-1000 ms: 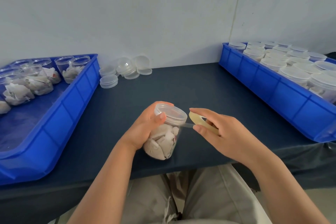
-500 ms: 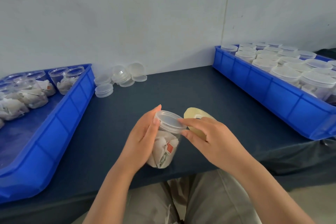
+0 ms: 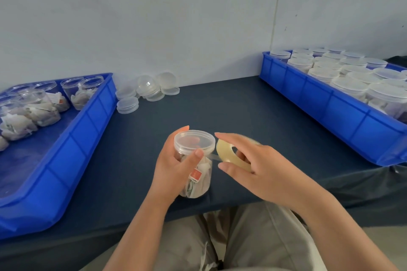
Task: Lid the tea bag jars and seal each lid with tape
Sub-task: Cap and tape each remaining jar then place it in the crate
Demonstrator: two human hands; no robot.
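Observation:
A clear jar of tea bags (image 3: 198,179) stands near the table's front edge with a clear lid (image 3: 194,141) on top. My left hand (image 3: 174,167) grips the jar from the left, its thumb on the lid's rim. My right hand (image 3: 253,166) holds a roll of clear tape (image 3: 226,154) just right of the lid. A short strip of tape runs from the roll to the jar under the lid's edge.
A blue tray (image 3: 72,143) at the left holds several open jars of tea bags (image 3: 39,110). A blue tray (image 3: 326,103) at the right holds several lidded jars (image 3: 350,86). Loose lids (image 3: 145,92) lie by the back wall. The table has a dark cloth (image 3: 231,108).
My left hand has turned the jar and its thumb now sits on the lid's rim. My right hand has drawn the tape roll back to the right of the lid.

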